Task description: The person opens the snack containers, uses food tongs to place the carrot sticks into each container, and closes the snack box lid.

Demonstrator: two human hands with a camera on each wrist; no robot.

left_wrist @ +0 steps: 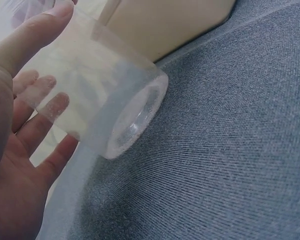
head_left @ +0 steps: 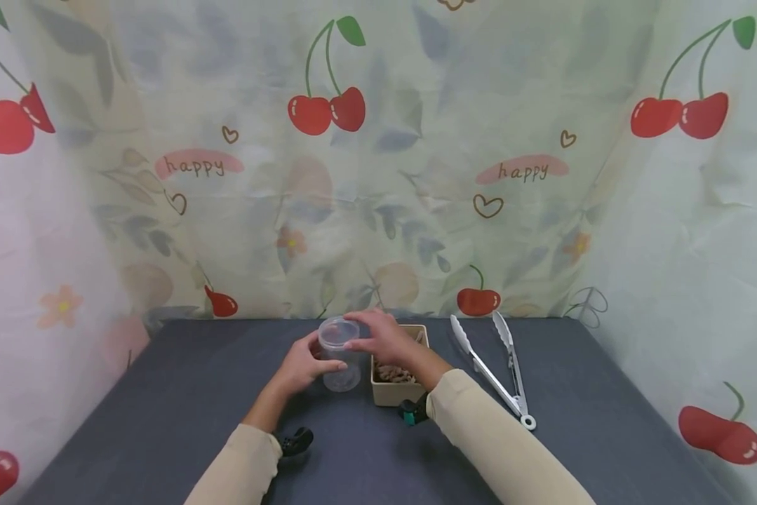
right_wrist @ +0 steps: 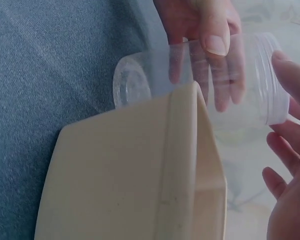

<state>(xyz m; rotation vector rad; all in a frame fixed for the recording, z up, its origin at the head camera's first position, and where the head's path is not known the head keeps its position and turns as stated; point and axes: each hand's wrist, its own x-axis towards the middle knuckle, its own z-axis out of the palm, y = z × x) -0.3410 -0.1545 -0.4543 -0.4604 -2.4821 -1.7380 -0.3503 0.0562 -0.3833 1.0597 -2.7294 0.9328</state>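
Note:
A clear plastic jar (head_left: 342, 379) with a clear screw lid (head_left: 337, 334) stands upright near the far middle of the table, and nothing shows inside it. My left hand (head_left: 301, 366) grips the jar's side, thumb on the near face and fingers spread behind, as the left wrist view (left_wrist: 27, 120) of that hand shows. At the top, my right hand (head_left: 386, 341) holds the lid by its rim between thumb and fingers. The jar's base (left_wrist: 137, 117) is close over the dark cloth.
Just right of the jar sits a beige box (head_left: 392, 397) with brown, knobbly pieces in it, partly hidden under my right arm. Metal tongs (head_left: 493, 382) lie spread farther right. A patterned curtain (head_left: 378, 175) hangs along the table's back and sides.

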